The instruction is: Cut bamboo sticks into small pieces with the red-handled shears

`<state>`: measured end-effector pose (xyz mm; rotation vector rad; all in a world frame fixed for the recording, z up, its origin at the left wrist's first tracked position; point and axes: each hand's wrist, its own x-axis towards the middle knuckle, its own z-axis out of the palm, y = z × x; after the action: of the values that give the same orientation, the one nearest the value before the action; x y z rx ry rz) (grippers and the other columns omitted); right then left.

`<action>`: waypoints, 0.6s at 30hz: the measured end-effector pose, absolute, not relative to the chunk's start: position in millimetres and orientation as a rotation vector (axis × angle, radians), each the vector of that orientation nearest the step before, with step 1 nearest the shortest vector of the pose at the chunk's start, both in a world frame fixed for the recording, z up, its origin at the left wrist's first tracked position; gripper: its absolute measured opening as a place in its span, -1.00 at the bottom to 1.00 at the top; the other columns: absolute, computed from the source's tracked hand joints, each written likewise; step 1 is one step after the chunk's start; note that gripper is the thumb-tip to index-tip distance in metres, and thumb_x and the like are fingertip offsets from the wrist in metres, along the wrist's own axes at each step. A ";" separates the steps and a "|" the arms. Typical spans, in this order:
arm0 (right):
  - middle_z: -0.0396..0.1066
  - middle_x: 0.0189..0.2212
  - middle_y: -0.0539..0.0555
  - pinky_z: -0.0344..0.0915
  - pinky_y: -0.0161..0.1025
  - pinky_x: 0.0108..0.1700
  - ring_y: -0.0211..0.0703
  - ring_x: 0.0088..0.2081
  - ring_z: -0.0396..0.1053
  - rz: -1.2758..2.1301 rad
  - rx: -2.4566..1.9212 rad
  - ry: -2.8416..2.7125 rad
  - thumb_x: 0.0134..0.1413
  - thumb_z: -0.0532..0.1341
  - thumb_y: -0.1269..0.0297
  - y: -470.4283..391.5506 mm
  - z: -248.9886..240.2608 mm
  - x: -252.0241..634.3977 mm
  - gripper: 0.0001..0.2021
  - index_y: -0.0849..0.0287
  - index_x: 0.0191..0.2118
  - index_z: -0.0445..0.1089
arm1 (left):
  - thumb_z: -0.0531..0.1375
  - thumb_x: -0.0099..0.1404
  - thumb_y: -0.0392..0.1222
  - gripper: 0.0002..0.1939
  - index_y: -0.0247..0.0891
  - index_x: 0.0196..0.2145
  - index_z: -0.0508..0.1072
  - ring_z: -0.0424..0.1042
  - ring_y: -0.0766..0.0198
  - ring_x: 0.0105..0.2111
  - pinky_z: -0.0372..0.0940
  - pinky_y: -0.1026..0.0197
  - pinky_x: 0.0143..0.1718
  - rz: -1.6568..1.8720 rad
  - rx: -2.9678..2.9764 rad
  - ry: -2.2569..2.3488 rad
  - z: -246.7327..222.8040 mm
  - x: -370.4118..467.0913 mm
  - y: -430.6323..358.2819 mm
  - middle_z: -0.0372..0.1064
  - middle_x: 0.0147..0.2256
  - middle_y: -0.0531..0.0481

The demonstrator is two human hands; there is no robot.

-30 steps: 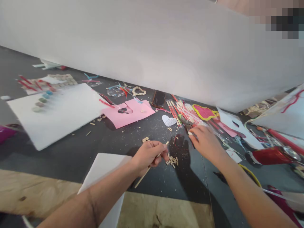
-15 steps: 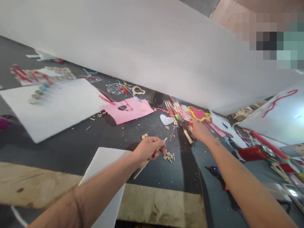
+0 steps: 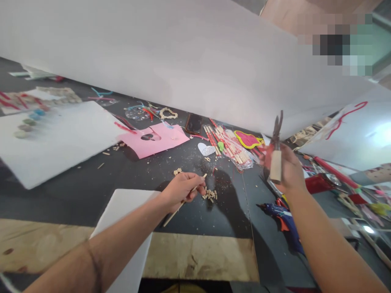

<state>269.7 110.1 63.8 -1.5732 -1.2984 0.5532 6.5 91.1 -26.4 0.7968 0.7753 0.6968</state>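
**White board leaning over a cluttered black table**

White board (image 3: 183,53) is leaning across the far side, looming over a black table (image 3: 146,179) that is carrying craft scraps. A white sheet (image 3: 61,138) is lying at the left, a pink paper (image 3: 159,140) with a cut-out beside it. A blue glue gun (image 3: 281,215) is resting near the right forearm. The right hand (image 3: 287,171) is hovering above the table, its fingers closing round pliers (image 3: 276,138), nose pointing up. The left hand (image 3: 181,189) is sitting low over the table, fingers pinching a thin wooden stick (image 3: 183,201), its tip just beside a small heap of cut stick pieces (image 3: 210,195). A bundle of red and tan sticks (image 3: 229,144) is lying further back.
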 end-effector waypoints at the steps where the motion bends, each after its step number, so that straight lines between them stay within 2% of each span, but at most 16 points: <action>1: 0.40 -0.28 0.08 0.30 -0.21 -0.51 -0.15 -0.44 0.36 0.634 -1.544 -1.278 -0.02 0.05 -0.10 103.2 64.2 263.3 -0.60 0.06 -0.16 0.25 | 0.15 0.12 -0.15 -0.81 -0.34 -0.52 0.33 0.02 0.56 -0.77 -0.20 0.46 -0.78 0.696 0.800 0.775 -26.6 6.7 90.8 0.37 -0.61 0.02; 4: 0.41 -0.38 0.11 0.27 -0.21 -0.56 -0.16 -0.50 0.32 0.944 -1.440 -1.171 0.01 -0.10 -0.23 84.2 59.7 245.6 -0.47 0.11 -0.28 0.34 | 0.16 0.11 -0.13 -0.80 -0.34 -0.52 0.33 0.01 0.56 -0.77 -0.20 0.45 -0.78 0.696 0.806 0.787 -27.0 6.7 90.5 0.38 -0.62 0.01; 5: 0.41 -0.36 0.10 0.26 -0.23 -0.55 -0.17 -0.49 0.32 1.105 -1.373 -1.086 0.00 -0.05 -0.22 78.4 56.4 240.8 -0.49 0.12 -0.28 0.35 | 0.17 0.11 -0.13 -0.79 -0.34 -0.52 0.33 0.01 0.56 -0.77 -0.20 0.45 -0.78 0.698 0.806 0.795 -26.9 6.7 90.7 0.38 -0.62 0.01; 6: 0.41 -0.32 0.09 0.26 -0.25 -0.53 -0.20 -0.47 0.31 1.235 -1.315 -1.008 -0.02 0.05 -0.14 72.9 52.2 236.4 -0.58 0.11 -0.27 0.35 | 0.17 0.11 -0.12 -0.79 -0.33 -0.53 0.33 0.01 0.56 -0.78 -0.21 0.45 -0.78 0.700 0.806 0.805 -26.7 6.5 90.9 0.37 -0.62 0.02; 8: 0.40 -0.21 0.07 0.25 -0.30 -0.49 -0.26 -0.44 0.30 1.382 -1.265 -0.945 -0.12 0.25 0.15 62.2 42.4 229.0 -0.71 0.09 -0.22 0.35 | 0.17 0.11 -0.12 -0.79 -0.33 -0.53 0.32 0.00 0.56 -0.78 -0.21 0.45 -0.78 0.703 0.805 0.822 -26.2 6.3 91.7 0.37 -0.63 0.02; 9: 0.39 -0.17 0.08 0.24 -0.32 -0.47 -0.28 -0.42 0.30 1.416 -1.272 -0.949 -0.18 0.28 0.29 57.2 37.1 225.9 -0.68 0.09 -0.19 0.33 | 0.17 0.11 -0.12 -0.79 -0.33 -0.53 0.33 0.01 0.56 -0.78 -0.20 0.45 -0.78 0.703 0.804 0.828 -25.9 6.2 92.0 0.37 -0.63 0.01; 11: 0.37 -0.13 0.09 0.22 -0.34 -0.46 -0.29 -0.40 0.29 1.454 -1.326 -0.986 -0.21 0.26 0.42 47.7 26.9 221.1 -0.63 0.10 -0.17 0.30 | 0.16 0.12 -0.13 -0.79 -0.34 -0.53 0.33 0.01 0.56 -0.78 -0.19 0.45 -0.78 0.698 0.804 0.833 -25.7 6.2 92.5 0.37 -0.63 0.01; 14: 0.38 -0.15 0.08 0.24 -0.29 -0.41 -0.27 -0.41 0.31 1.348 -1.546 -1.200 -0.14 0.18 0.44 34.1 13.3 219.4 -0.63 0.10 -0.11 0.24 | 0.15 0.13 -0.16 -0.81 -0.34 -0.52 0.32 0.02 0.55 -0.77 -0.20 0.46 -0.78 0.693 0.797 0.841 -26.2 6.6 92.4 0.37 -0.62 0.01; 18: 0.37 -0.11 0.08 0.23 -0.11 -0.09 -0.13 -0.16 0.34 0.865 -1.899 -1.667 -0.03 0.12 0.34 11.8 -0.7 228.2 -0.59 0.07 0.01 0.18 | 0.15 0.15 -0.17 -0.81 -0.34 -0.53 0.32 0.02 0.55 -0.77 -0.20 0.47 -0.78 0.698 0.803 0.848 -26.7 7.3 91.4 0.37 -0.62 0.00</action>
<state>228.2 11.8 -0.7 -1.8988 -1.6666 0.8651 7.3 91.4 -26.7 0.8033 0.8477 0.6984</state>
